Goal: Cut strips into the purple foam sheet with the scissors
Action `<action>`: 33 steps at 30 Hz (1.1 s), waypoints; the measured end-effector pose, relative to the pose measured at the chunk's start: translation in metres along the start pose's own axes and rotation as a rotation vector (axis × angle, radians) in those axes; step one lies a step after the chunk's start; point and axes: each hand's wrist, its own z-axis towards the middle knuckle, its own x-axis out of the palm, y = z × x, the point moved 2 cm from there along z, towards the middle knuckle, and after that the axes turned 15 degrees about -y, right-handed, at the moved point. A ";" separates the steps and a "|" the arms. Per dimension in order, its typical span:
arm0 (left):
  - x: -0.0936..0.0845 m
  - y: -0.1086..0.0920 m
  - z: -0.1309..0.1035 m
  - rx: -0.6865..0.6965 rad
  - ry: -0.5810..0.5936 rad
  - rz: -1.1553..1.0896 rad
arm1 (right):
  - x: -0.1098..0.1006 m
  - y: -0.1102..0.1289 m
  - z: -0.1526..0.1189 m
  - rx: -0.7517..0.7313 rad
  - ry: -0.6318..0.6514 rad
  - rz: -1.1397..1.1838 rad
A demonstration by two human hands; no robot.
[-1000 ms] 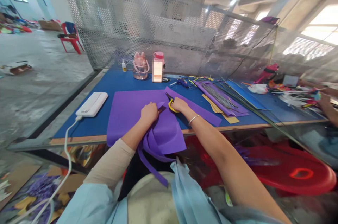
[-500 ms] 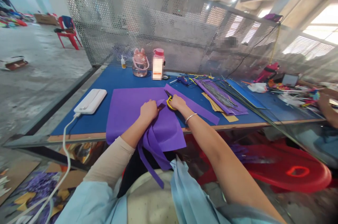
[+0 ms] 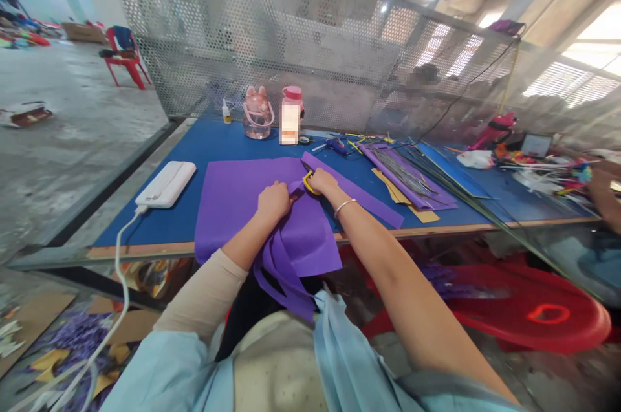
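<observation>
Head view: left hand [image 3: 273,200] grasps purple sheet [image 3: 242,192], right hand [image 3: 323,182] yellow-handled scissors [image 3: 307,175]; the bottle label [image 3: 290,125] is blurred.

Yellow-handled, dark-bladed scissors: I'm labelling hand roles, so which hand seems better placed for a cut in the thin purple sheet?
Probably the right hand: it holds the scissors, pointing forward. The left hand is occupied, gripping loose purple material close beside them.

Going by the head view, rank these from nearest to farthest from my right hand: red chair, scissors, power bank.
1. Scissors: in your right hand.
2. Power bank: left side of the table.
3. Red chair: far left, beyond the table.
</observation>
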 end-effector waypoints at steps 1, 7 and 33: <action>0.000 0.000 0.000 0.002 -0.002 -0.002 | 0.000 0.001 0.001 0.001 -0.002 -0.001; 0.001 0.000 0.000 0.004 -0.010 -0.019 | -0.001 0.007 0.004 -0.031 -0.010 -0.018; 0.004 0.034 0.025 -0.690 0.030 -0.992 | -0.048 -0.107 0.008 -0.069 -0.243 -0.161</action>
